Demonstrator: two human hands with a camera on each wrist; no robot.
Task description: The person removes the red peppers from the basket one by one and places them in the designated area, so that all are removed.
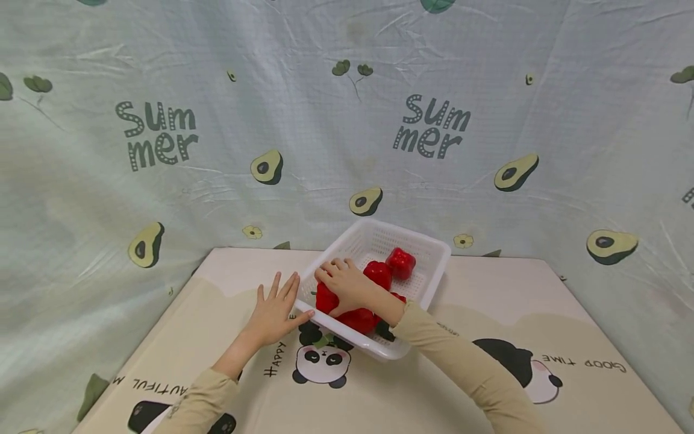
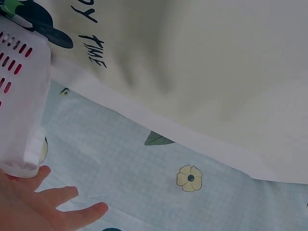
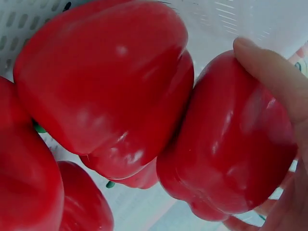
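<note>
A white plastic basket (image 1: 441,256) with slotted walls stands at an angle near the table's back, with several red bell peppers in it. Inside it, my right hand (image 1: 351,288) grips a bell pepper (image 3: 231,144) at the left side, thumb on one side and fingers curled round the other. A bigger bell pepper (image 3: 106,77) lies against the held one. My left hand (image 1: 275,314) is spread with straight fingers by the basket's left corner, its fingertips at the rim; the left wrist view shows this hand (image 2: 53,207) beside the basket wall (image 2: 29,115).
Two more bell peppers, one small (image 1: 401,263) and one nearer the middle (image 1: 378,274), lie toward the basket's back. Something dark (image 1: 384,331) shows in its front corner. Behind the printed table (image 1: 520,283) hangs a patterned curtain (image 1: 303,108).
</note>
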